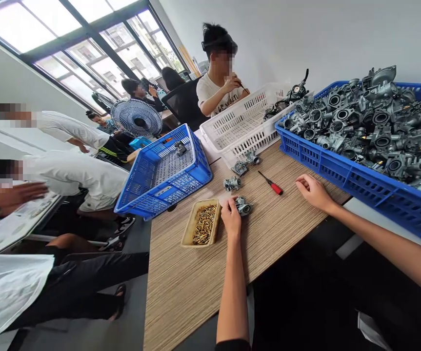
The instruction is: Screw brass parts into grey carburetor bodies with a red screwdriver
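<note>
My left hand (231,217) is closed on a grey metal carburetor (245,206) at the table top, its fingers partly hiding the part. Just left of that hand stands a tan tray (215,234) of small brass-coloured pieces, too small to make out singly. My right hand (314,191) rests on the table with its fingers curled in, and I see nothing in it. Between the hands, farther back, lies a red-handled screwdriver (275,187). Another carburetor (232,184) sits beyond my left hand, with a further carburetor (239,168) behind it.
A blue crate (312,158) heaped with carburetors stands at the right. Behind the table parts are a white crate (239,146) and a tilted blue crate (173,192) holding a dark part. A person (219,83) sits across; several others and a fan (137,119) are at the left.
</note>
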{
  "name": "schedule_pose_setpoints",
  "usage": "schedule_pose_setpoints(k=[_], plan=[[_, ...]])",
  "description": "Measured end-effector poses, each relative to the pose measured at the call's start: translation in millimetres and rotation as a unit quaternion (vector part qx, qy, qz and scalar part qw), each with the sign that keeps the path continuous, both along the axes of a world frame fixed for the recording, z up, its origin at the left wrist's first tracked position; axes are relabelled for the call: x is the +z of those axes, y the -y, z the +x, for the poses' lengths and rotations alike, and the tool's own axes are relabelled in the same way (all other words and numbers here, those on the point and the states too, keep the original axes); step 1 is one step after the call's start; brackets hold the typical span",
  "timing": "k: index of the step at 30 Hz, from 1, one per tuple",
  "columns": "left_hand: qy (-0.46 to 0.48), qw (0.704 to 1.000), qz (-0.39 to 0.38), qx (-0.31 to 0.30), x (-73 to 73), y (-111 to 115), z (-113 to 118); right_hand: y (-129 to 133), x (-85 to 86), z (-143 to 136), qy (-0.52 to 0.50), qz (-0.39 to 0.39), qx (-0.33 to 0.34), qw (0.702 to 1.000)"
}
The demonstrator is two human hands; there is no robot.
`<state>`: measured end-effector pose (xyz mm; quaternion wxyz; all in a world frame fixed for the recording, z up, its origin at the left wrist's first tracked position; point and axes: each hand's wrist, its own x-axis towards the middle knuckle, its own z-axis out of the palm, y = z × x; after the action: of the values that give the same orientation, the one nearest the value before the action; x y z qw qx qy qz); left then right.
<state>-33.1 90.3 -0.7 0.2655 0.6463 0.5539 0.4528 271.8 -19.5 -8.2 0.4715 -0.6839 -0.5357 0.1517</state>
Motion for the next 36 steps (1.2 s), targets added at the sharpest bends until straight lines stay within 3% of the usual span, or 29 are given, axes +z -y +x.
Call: schedule_pose_setpoints(k=[4,8,10,18,22,24,30,36], plan=[[0.035,0.999,0.021,0.005,3.4,2,0,0,-0.1,-1,-0.004,0.0,0.0,1.0],[-0.047,0.992,0.049,-0.104,5.7,12,11,0,0.3,-2,-0.002,0.001,0.005,1.0],[-0.073,0.987,0.065,-0.126,6.5,16,17,0,0.4,-2,0.0,0.002,0.002,1.0],[-0.02,0.997,0.075,0.007,7.0,7,3,0,1.5,-2,0.004,-0.001,0.006,1.0],[-0.029,0.998,0.045,0.029,4.8,4,-3,1,2.5,-2,0.005,-0.007,0.011,1.0],[-0.03,0.999,0.038,0.023,4.0,4,-2,1,2.9,-2,0.005,-0.01,0.012,1.0],[-0.075,0.99,0.083,-0.086,0.8,8,7,2,2.1,-3,0.012,-0.004,0.01,1.0],[-0.087,0.989,0.081,-0.086,-1.4,8,9,1,0.0,-2,0.015,0.0,0.013,1.0]])
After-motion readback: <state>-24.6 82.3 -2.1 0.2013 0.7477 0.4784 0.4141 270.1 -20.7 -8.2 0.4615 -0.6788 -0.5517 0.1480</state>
